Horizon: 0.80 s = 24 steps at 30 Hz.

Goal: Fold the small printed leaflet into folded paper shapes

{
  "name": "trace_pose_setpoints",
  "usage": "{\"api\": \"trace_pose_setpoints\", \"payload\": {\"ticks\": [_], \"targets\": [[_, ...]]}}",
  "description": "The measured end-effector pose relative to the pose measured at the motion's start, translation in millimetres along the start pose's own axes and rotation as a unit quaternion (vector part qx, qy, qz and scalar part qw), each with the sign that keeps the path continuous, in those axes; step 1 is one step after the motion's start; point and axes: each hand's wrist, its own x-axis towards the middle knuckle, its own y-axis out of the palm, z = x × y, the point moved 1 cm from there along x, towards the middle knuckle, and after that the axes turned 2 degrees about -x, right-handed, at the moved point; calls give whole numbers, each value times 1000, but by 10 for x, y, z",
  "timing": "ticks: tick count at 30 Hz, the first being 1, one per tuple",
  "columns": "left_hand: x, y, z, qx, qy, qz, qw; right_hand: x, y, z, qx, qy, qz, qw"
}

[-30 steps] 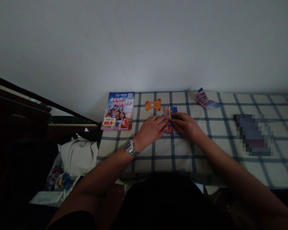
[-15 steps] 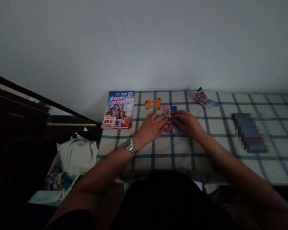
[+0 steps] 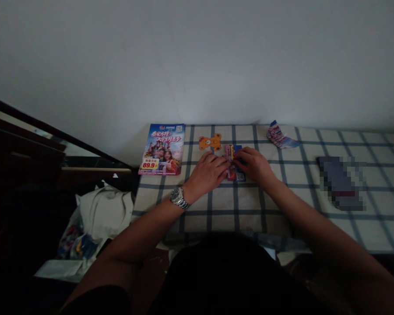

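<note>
A small folded leaflet (image 3: 231, 175), pink and blue with a QR code at its lower right, lies on the checked cloth between my hands. My left hand (image 3: 210, 169), with a metal wristwatch (image 3: 179, 198) at the wrist, holds the leaflet at its left edge, fingers bent over the paper. From the other side my right hand (image 3: 253, 165) pinches the leaflet near its middle, thumb and fingertips close together. The fingertips of both hands nearly meet, and they hide part of the paper. Just beyond my left hand is a flat orange bear cutout (image 3: 210, 142).
A printed flyer (image 3: 162, 151) marked 89.9 lies at the table's left end. Toward the wall sits a torn, creased piece of printed paper (image 3: 280, 136). A dark blurred-out object (image 3: 339, 181) lies at the right. White bags (image 3: 105, 210) stand below at the left.
The fingers of my right hand have drawn together and moved slightly left onto the middle of the leaflet. My left hand has barely moved.
</note>
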Motion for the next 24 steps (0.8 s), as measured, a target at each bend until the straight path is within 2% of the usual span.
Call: {"api": "trace_pose_setpoints", "payload": {"ticks": [10,24], "targets": [[-3,38,13,17,-1,-4,1000,12,-31,-18,5,-11,8,1000],[-14,37,15,10,2,2,1000,-283,-33,48,13,-18,2,1000]]}}
